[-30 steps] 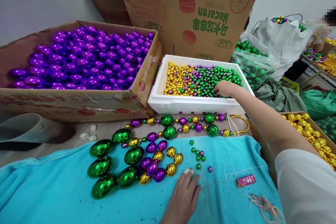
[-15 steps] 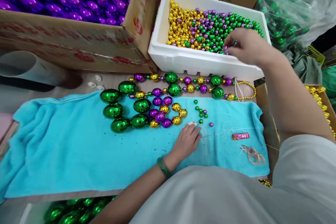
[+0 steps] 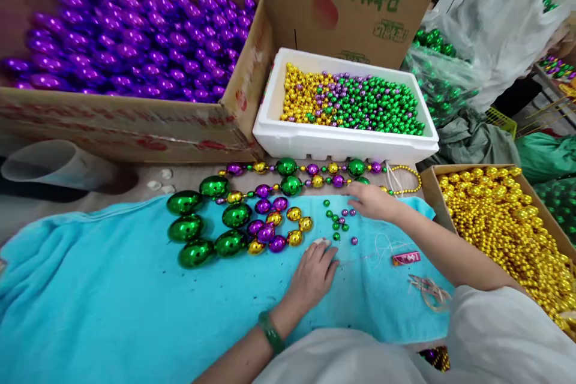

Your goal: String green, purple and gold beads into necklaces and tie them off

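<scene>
My left hand lies flat on a turquoise towel, fingers spread, a white covering on one fingertip. My right hand hovers by the towel's far edge, fingers stretched out to the left; I make out nothing in it. Just below it are scattered small green beads and small purple beads. Left of these lies a string of large green, purple and gold beads. A long bead necklace stretches along the far edge, partly behind my right hand. White thread trails over the towel.
Behind the towel stands a white foam box of small beads, beside a carton of purple beads. To the right is a box of gold beads. A pink packet, small scissors and a plastic cup lie nearby.
My right hand has left the foam box and come down beside the loose beads, where another small purple bead shows. My left hand stays on the towel. The view has tilted upward.
</scene>
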A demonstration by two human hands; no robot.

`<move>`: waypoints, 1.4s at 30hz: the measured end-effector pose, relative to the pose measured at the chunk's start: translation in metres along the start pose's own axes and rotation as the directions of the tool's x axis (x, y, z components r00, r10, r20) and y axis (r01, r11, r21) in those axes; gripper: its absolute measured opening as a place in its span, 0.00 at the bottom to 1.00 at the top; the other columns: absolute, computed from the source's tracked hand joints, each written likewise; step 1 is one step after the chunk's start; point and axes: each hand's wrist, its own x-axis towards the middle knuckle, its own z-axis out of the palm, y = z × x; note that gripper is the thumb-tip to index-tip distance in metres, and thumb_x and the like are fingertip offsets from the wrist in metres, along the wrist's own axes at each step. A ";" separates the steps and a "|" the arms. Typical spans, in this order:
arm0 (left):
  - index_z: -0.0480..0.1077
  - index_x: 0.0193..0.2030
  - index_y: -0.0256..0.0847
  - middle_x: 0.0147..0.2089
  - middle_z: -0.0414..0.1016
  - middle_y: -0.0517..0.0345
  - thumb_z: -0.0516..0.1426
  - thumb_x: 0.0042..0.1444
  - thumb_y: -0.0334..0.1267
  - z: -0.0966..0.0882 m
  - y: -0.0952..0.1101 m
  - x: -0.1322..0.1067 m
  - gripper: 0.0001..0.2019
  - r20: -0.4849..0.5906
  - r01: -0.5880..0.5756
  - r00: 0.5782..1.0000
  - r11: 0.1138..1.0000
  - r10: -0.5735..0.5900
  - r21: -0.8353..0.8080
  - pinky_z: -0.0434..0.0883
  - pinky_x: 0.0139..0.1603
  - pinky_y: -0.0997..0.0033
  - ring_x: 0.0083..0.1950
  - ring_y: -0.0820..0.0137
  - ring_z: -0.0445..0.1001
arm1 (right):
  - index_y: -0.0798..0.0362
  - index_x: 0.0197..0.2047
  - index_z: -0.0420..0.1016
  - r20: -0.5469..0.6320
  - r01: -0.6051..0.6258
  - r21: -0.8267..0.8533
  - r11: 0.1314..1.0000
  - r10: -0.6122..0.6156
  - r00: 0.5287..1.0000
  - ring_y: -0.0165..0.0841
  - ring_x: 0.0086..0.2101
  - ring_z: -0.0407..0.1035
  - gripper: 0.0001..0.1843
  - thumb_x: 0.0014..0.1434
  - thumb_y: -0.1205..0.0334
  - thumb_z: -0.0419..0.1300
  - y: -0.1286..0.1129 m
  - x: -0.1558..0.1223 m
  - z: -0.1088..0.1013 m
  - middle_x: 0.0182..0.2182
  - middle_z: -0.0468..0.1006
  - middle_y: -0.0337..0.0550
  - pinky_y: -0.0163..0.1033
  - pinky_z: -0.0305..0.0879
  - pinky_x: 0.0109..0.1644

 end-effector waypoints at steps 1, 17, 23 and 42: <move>0.69 0.53 0.40 0.55 0.71 0.48 0.54 0.62 0.37 0.001 -0.001 0.000 0.13 -0.010 -0.006 1.000 1.000 0.006 0.009 0.70 0.58 0.50 0.58 0.57 0.67 | 0.55 0.49 0.75 -0.075 0.002 -0.022 1.000 -0.004 0.997 0.37 0.46 0.71 0.14 0.61 0.67 0.55 0.001 0.009 -0.022 0.47 0.77 0.50 0.41 0.65 0.52; 0.68 0.54 0.44 0.56 0.72 0.51 0.54 0.61 0.38 0.003 -0.004 -0.007 0.14 -0.036 -0.005 0.999 0.998 0.007 0.059 0.74 0.55 0.52 0.59 0.58 0.70 | 0.51 0.43 0.81 -0.166 -0.319 -0.467 0.824 0.273 0.948 0.43 0.47 0.72 0.16 0.55 0.68 0.55 0.053 0.157 -0.125 0.46 0.80 0.49 0.42 0.67 0.50; 0.68 0.53 0.43 0.56 0.72 0.49 0.53 0.62 0.36 0.001 -0.002 -0.005 0.14 -0.018 0.000 1.000 0.999 0.001 0.039 0.73 0.56 0.52 0.59 0.58 0.70 | 0.58 0.42 0.81 -0.141 -0.350 -0.496 0.795 0.324 0.935 0.46 0.47 0.72 0.13 0.56 0.66 0.57 0.053 0.165 -0.115 0.45 0.79 0.58 0.45 0.68 0.49; 0.69 0.51 0.38 0.54 0.70 0.47 0.52 0.63 0.38 -0.004 0.006 0.006 0.12 0.059 0.023 0.998 0.998 -0.020 -0.062 0.67 0.60 0.51 0.58 0.57 0.65 | 0.58 0.45 0.75 0.191 -0.142 -0.245 0.959 0.192 0.963 0.39 0.40 0.72 0.12 0.61 0.65 0.55 -0.011 -0.014 0.020 0.42 0.78 0.54 0.40 0.65 0.42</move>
